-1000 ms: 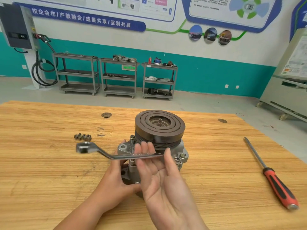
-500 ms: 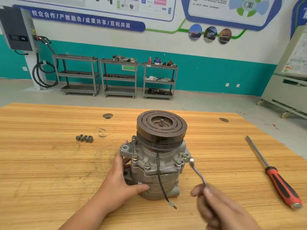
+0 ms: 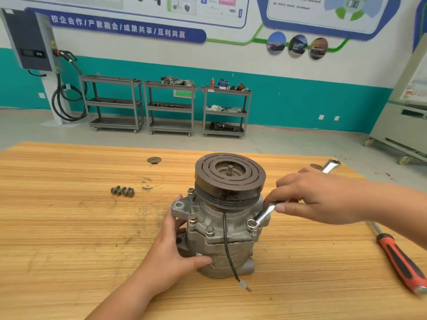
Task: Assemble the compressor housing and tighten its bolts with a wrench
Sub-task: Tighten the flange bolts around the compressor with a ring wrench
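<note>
Grey cast-metal compressor stands upright w/ its dark pulley on top, abt mid-table, well in from the far edge and the right edge. Left hand holds the lower body: thumb across the front, fingers wrapped round the left side. Right hand has its fingers curled round the shank of the wrench. The ring end sits over the flange bolt at the housing's front right; the other end pokes out past the knuckles toward the far right corner. Three more seated bolts show on the front/left of the flange; snug or not, can't tell. Loose bolts lie in a small cluster to the left, well apart from the compressor. Red-black screwdriver lies by the right edge, untouched. Black wire hangs down the front, free end on the wood. Step in hand, prob.: tightening that front-right bolt. Nxt move calls for a firm sweep w/ the ring kept square on the head, left hand bracing vs. the twist so the body doesn't spin or tip. The pulley overhang likely limits swing, so short strokes & re-seat.
</note>
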A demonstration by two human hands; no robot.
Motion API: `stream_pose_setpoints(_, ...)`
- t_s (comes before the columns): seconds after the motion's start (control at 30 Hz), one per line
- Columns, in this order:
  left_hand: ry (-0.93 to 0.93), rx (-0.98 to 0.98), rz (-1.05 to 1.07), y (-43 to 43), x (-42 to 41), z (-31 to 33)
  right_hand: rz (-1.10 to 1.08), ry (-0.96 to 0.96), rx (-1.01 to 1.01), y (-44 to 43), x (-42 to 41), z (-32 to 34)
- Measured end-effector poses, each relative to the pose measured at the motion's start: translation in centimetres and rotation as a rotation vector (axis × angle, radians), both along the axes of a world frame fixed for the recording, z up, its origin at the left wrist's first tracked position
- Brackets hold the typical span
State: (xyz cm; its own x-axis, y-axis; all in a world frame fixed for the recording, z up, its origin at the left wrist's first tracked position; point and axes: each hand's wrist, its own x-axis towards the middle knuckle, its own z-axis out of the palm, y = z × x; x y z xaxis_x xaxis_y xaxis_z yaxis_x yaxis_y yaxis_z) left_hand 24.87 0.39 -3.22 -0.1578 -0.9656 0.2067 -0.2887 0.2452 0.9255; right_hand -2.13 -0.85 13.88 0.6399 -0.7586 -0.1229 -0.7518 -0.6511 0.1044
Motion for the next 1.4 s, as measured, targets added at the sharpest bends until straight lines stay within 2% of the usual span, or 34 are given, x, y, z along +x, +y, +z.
stream_pose_setpoints(0.23,-0.003,0.009,0.003,-0.1,0.1,-0.1,-0.066,0.066,0.123,-1.3,0.3,0.9)
stream_pose_setpoints(0.33,-0.001,0.006,-0.003,-0.1,0.1,-0.2,-0.218,0.019,0.342,-0.7,-0.1,0.9)
stream_pose_setpoints(0.4,0.000,0.005,-0.002,-0.2,0.1,-0.3,-0.322,-0.087,0.596,0.0,-0.4,0.5)
stream_pose_setpoints(0.47,0.002,0.000,-0.001,-0.2,0.1,-0.4,-0.409,-0.337,0.952,1.0,-0.4,-0.3)
stream_pose_setpoints(0.53,-0.002,-0.004,0.003,-0.2,0.1,-0.4,-0.467,-0.689,1.282,2.3,0.0,-1.4)
stream_pose_setpoints(0.6,-0.008,-0.001,0.011,-0.3,0.2,-0.4,-0.509,-1.024,1.497,3.9,0.7,-2.6)
stream_pose_setpoints(0.63,-0.009,-0.002,0.013,-0.2,0.2,-0.4,-0.535,-1.164,1.550,4.8,1.3,-3.3)
stream_pose_setpoints(0.8,-0.004,-0.016,0.004,-0.1,0.0,-0.3,-0.647,-1.767,1.563,8.0,6.3,-5.8)
stream_pose_setpoints(0.93,-0.014,-0.045,0.015,0.1,-0.2,-0.1,-0.417,-2.290,1.710,8.1,10.1,-6.2)
stream_pose_setpoints(1.03,0.010,0.003,0.043,0.2,-0.3,0.0,-0.328,-2.507,1.703,8.0,12.1,-6.2)
stream_pose_setpoints(1.13,-0.024,0.038,0.001,-0.1,-0.5,-0.1,-0.459,-2.536,1.584,8.1,13.0,-6.6)
stream_pose_setpoints(1.2,-0.035,0.088,0.028,-0.2,-0.6,0.1,-0.492,-2.549,1.631,8.6,13.3,-6.9)
stream_pose_setpoints(1.23,-0.007,0.097,0.058,-0.3,-0.6,0.2,-0.394,-2.543,1.605,9.1,12.9,-7.7)
stream_pose_setpoints(1.27,0.006,0.074,0.079,-0.2,-0.5,0.2,-0.440,-2.431,1.572,9.7,12.3,-7.8)
stream_pose_setpoints(1.3,0.002,0.042,0.077,-0.1,-0.5,0.3,-0.394,-2.350,1.518,10.2,11.7,-9.2)
stream_pose_setpoints(1.33,-0.010,0.017,0.055,0.1,-0.4,0.4,-0.491,-2.063,1.358,11.0,11.1,-9.5)
stream_pose_setpoints(1.37,-0.025,0.004,0.034,0.2,-0.2,0.4,-0.351,-1.894,1.298,11.6,9.5,-11.2)
stream_pose_setpoints(1.4,-0.044,-0.001,0.022,0.2,0.0,0.4,-0.435,-1.791,1.120,11.8,8.8,-10.4)
